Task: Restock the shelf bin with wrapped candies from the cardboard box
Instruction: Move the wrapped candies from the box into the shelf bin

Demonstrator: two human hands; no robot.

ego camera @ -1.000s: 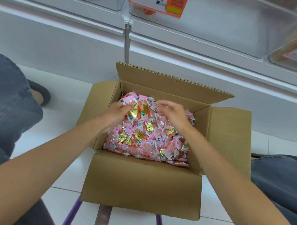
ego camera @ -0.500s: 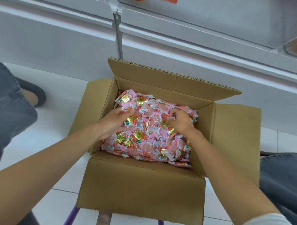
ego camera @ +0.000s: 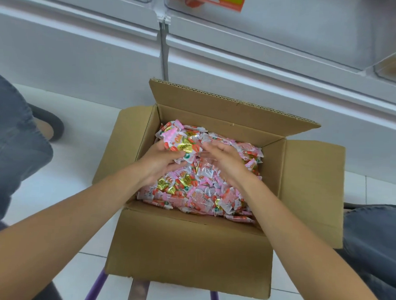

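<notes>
- Head view, change: since a second ago the left hand (ego camera: 161,160) has been lifted out of the heap with a bunch of candies (ego camera: 198,179) gathered in it — half a second ago both hands were pressed lower, among the wrappers.
- The left fingers are curled round several pink and gold wrappers near the box's far-left corner; the bunch is clamped against the palm.
- The right hand (ego camera: 225,161) has been raised too, and is held just beside the left. Its fingers are loosely spread and slightly bent; a candy or two may lie under them, but that cannot be told.
- Meaning for the task: a scoop seems to be nearly gathered, so the next step is judged to be a lift up to the bin (ego camera: 289,20). Nothing has yet been carried over.
- The box (ego camera: 188,251) is open, all four flaps folded out, and is filled with candies almost to its rim — most of the restocking appears to remain.
- Surface: the box is borne on a low stand, of which only purple legs (ego camera: 97,286) are seen below its near edge; white floor tiles (ego camera: 80,126) lie around.
- Room: a white shelf front is seen behind the box, with clear bins along the top edge and an orange price tag (ego camera: 228,1) on one. Denim-clad knees are seen at both sides, and a dark shoe (ego camera: 50,127) at the left.
</notes>
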